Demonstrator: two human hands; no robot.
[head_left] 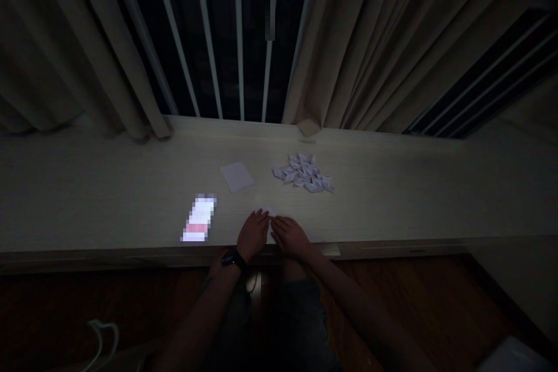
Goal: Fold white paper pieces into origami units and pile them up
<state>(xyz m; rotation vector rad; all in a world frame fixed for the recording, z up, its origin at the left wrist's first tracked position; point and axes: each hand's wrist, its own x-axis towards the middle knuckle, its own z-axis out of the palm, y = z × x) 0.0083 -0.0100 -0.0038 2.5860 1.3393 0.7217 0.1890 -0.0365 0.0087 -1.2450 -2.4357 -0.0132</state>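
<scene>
One left hand (254, 233) and one right hand (289, 235) meet over white paper (270, 210); pinching cannot be told. Likely light, easily creased, best held by edges.

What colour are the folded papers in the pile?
The folded papers look white, with a faint lilac cast in dim light; the head view shows them best.

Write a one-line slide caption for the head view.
In dim light, the left hand and right hand touch a small white paper near a cluster of folded paper pieces.
</scene>
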